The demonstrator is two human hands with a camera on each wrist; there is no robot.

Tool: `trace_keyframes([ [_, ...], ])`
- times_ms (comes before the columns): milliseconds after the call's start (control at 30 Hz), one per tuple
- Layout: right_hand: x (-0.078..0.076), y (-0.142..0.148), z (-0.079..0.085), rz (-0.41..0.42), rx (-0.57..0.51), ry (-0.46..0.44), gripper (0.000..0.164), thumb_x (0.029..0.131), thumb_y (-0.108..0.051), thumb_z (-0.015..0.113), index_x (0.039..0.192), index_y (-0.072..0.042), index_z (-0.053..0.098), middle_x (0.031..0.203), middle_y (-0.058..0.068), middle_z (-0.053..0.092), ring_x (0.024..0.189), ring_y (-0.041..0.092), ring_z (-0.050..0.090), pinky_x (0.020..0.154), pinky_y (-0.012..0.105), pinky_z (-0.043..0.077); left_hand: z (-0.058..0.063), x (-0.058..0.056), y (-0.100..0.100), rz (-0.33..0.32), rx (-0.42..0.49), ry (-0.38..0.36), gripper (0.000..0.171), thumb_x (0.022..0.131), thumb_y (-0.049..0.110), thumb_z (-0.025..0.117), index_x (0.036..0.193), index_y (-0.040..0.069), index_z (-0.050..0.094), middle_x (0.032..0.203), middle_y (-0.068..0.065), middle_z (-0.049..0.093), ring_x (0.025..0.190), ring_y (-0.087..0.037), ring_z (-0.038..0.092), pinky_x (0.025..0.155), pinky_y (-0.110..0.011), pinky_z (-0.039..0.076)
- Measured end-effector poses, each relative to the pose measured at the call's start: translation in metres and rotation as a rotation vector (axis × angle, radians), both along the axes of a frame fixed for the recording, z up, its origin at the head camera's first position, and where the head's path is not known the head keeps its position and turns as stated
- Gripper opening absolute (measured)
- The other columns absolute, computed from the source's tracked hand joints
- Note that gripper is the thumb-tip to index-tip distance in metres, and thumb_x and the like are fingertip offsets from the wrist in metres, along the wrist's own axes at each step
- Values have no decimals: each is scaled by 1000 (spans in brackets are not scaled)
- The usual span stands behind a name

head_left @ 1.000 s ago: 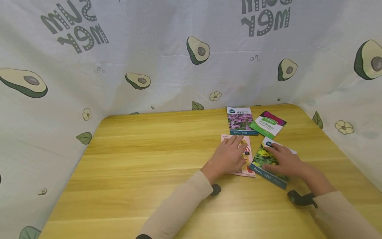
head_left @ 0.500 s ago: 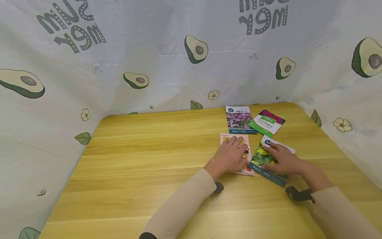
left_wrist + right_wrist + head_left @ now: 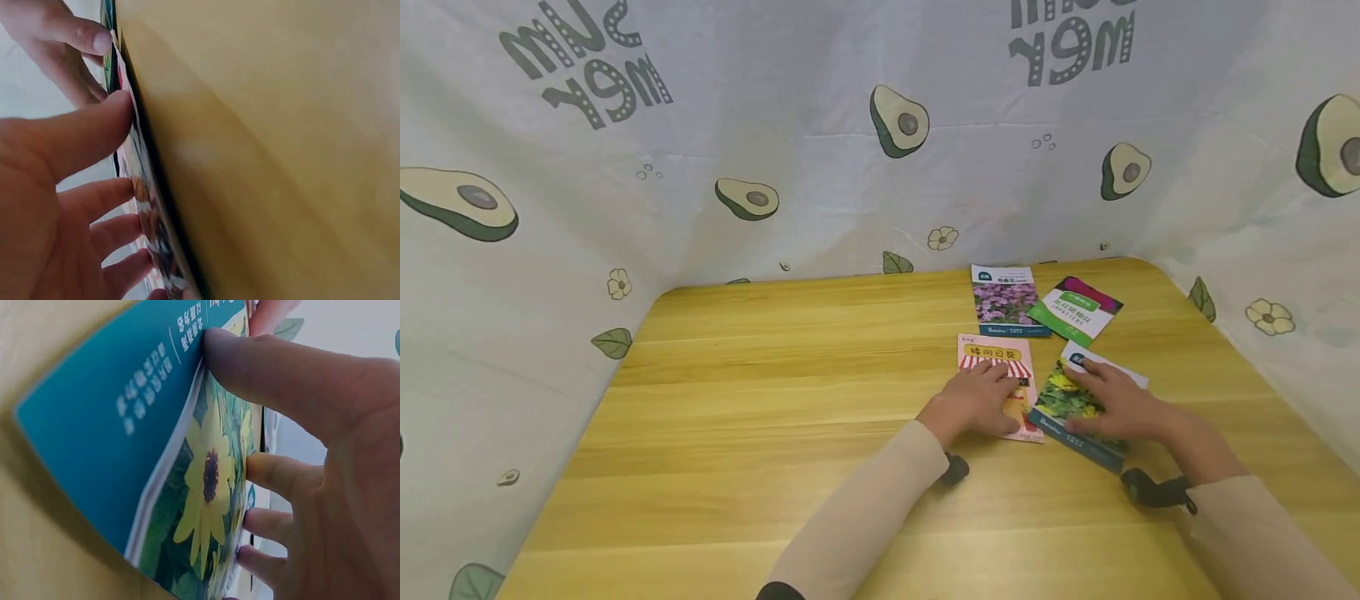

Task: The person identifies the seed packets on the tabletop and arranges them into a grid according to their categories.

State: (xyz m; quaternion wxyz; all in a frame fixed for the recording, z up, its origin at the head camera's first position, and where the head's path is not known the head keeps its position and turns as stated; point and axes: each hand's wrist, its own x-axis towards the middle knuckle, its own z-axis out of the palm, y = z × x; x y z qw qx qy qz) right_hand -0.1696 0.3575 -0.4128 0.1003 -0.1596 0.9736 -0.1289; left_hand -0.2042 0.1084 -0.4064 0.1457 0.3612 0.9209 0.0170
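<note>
My left hand lies over a pink seed packet with a striped awning picture, its spread fingertips touching the printed face. In the left wrist view, the thumb and fingers meet the packet's surface without curling round it. To the right, my right hand rests on a yellow-flower seed packet that lies tilted on the table. The right wrist view shows its thumb on the blue band's edge and the other fingertips on the flower photo. Both palms are raised off the packets.
Behind the hands lie a purple-flower seed packet and a green and white impatiens packet, their edges meeting. The wooden table ends at a hanging avocado-print cloth. Black wrist-camera parts sit under the wrists.
My left hand has slid slightly toward me on the pink packet, uncovering its yellow title and awning. The right hand has stayed on the yellow-flower packet.
</note>
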Motion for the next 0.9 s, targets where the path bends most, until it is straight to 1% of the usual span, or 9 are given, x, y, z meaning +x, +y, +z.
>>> trace_keyframes([
  [100,0,-1,1,-10,16,-13,86,80,-46,75,145,2,43,148,38,31,131,60,31,99,78,36,-1,-1,1,15,-6,-5,68,93,56,54,154,33,34,164,11,26,154,-13,23,126,-29,25],
  [200,1,-2,3,-15,51,-15,86,81,-48,74,145,0,42,149,36,30,131,60,30,95,81,35,-1,0,3,41,-17,-5,68,93,57,55,154,35,34,164,12,26,154,-12,23,127,-34,24],
  [333,3,-1,5,-5,86,-20,85,81,-44,74,145,2,42,150,37,30,131,63,29,95,82,34,1,2,7,58,-12,-15,67,92,56,57,153,34,37,164,12,27,154,-13,24,126,-35,25],
  [400,4,-1,6,-2,78,-40,85,80,-41,74,145,3,41,150,38,29,132,63,28,98,82,32,1,3,9,56,-5,-21,67,92,53,58,152,32,39,163,11,28,154,-15,24,125,-31,26],
  [533,4,-1,7,-24,18,-85,82,85,-42,70,145,5,41,151,39,26,134,63,25,103,80,29,3,5,10,57,13,-27,66,91,50,61,151,29,42,163,9,30,153,-15,26,124,-26,26],
  [667,4,-1,6,-23,-37,-71,81,84,-42,72,143,6,43,151,40,26,134,63,25,104,78,29,4,5,9,64,21,-24,68,90,51,63,151,29,42,163,10,30,153,-14,26,124,-25,26],
  [767,2,-1,4,-3,-47,-42,83,81,-39,77,141,7,44,150,40,27,133,63,27,104,78,30,5,4,7,72,17,-29,69,91,51,62,152,29,39,163,11,28,154,-13,24,125,-25,25],
  [900,0,-1,2,4,-40,-23,83,80,-38,78,141,7,44,149,40,28,133,62,28,104,77,31,6,3,6,75,15,-40,71,91,52,61,154,31,35,164,11,26,154,-14,22,125,-25,24],
])
